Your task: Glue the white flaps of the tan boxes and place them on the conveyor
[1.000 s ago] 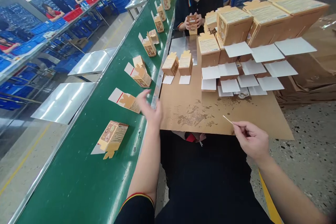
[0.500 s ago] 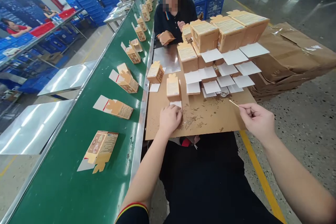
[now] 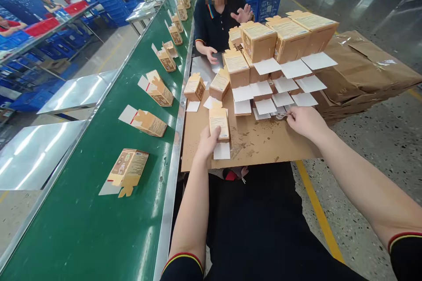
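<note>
My left hand (image 3: 208, 140) grips a small tan carton (image 3: 219, 126) from its left side, thumb on the printed top. The carton's white flap (image 3: 222, 151) points toward me on the cardboard sheet. My right hand (image 3: 305, 120) pinches a thin stick, a cotton swab (image 3: 287, 114), its fingers closed. The swab's far end is at a small round clear dish (image 3: 281, 115), low beside the stacked cartons; its tip is hard to make out. Two more cartons, one at the left edge (image 3: 194, 88) and one tilted (image 3: 219, 84), lie beyond my left hand.
Stacked cartons (image 3: 257, 44) with white flaps jut toward me at the back of the cardboard-covered table (image 3: 263, 145). Open-flapped cartons line the green conveyor (image 3: 79, 237) on my left. A co-worker (image 3: 217, 22) sits opposite. Flattened brown cardboard (image 3: 369, 66) is piled at right.
My left hand has drawn the carton closer and now grips its side. My right hand has moved forward with the swab to the dish. The co-worker's carton now lies on the table.
</note>
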Demonstrator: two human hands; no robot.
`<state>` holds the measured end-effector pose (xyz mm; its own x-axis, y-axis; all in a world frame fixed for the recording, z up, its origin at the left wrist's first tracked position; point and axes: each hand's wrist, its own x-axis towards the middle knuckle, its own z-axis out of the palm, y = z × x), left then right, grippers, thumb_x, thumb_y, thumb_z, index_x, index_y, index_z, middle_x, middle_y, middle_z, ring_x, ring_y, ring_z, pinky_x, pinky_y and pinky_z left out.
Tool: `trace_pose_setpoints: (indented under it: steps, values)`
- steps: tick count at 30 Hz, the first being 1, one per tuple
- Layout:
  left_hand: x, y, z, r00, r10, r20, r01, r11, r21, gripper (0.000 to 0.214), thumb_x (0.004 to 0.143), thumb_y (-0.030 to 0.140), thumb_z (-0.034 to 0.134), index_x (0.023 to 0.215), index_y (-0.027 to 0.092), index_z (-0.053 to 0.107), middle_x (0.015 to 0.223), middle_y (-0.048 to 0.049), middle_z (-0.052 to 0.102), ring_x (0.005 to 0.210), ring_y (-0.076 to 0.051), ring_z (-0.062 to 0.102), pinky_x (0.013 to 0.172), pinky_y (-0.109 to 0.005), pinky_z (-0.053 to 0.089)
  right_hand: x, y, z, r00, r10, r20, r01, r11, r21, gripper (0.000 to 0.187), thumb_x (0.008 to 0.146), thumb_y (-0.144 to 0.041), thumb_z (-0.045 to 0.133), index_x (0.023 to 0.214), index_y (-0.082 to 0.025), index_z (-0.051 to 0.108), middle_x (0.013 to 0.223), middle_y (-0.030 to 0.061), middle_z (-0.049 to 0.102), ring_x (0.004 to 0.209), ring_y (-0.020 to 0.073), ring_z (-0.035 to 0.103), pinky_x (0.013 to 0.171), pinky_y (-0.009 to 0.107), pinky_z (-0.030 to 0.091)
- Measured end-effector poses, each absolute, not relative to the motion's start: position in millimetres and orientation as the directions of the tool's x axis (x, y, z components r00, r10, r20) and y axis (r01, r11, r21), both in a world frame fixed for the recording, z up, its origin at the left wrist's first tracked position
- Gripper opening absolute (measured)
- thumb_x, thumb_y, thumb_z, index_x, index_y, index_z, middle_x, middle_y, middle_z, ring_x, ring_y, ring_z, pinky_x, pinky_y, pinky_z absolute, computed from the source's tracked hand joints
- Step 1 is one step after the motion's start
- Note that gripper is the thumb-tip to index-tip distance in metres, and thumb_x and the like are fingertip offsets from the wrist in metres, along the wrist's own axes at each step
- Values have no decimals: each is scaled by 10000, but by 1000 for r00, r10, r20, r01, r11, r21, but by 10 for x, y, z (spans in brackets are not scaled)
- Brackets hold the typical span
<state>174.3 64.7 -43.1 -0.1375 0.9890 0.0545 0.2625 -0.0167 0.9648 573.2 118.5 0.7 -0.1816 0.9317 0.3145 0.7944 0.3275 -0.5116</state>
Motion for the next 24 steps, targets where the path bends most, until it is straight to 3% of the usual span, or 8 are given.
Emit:
trace_pose_setpoints:
  steps: [3, 6, 11, 19, 24]
  values:
    - [1693, 273, -359, -147, 988, -55, -26, 51, 998, 549, 967, 652, 774, 1369, 283, 712, 1457, -140, 782, 1376, -362, 752, 1140, -542, 627, 5782, 1083, 35, -160, 927, 339, 779, 330, -533, 304, 1017, -227, 782, 730, -246, 681, 503, -35, 512, 482, 117, 380, 537, 334, 296]
    - [1685, 111, -309, -190, 981, -36, -142, 9, 990, 648, 897, 654, 858, 1391, 281, 667, 1491, -145, 765, 1418, -359, 737, 1145, -526, 637, 5634, 793, 61, -134, 924, 357, 741, 333, -583, 174, 1044, -251, 740, 874, -231, 770, 579, -14, 600, 518, 134, 481, 535, 323, 358]
    - [1714, 130, -391, -227, 973, -47, -134, 17, 991, 746, 754, 614, 1010, 1275, 286, 590, 1364, -127, 798, 1323, -325, 784, 1122, -527, 656, 4792, 54, -137, -303, 896, 326, 544, 443, -712, 186, 1077, -193, 620, 1043, -219, 802, 703, -8, 705, 560, 144, 600, 549, 297, 452]
    - [1606, 41, -310, -148, 988, -55, 24, 59, 998, 798, 718, 604, 1040, 1231, 309, 505, 1371, -104, 764, 1329, -309, 769, 1101, -493, 663, 4009, -316, -656, -426, 791, 438, 612, 609, -505, 274, 1052, -64, 526, 869, -209, 669, 683, 19, 633, 625, 182, 588, 649, 313, 454]
    - [1674, -33, -307, -156, 987, -30, 66, 41, 997, 856, 710, 615, 1039, 1268, 300, 473, 1310, -96, 741, 1280, -301, 775, 1106, -504, 646, 3953, -366, -705, -501, 727, 469, 527, 687, -500, 253, 1050, -37, 555, 907, -205, 678, 761, 40, 700, 690, 196, 641, 699, 319, 472]
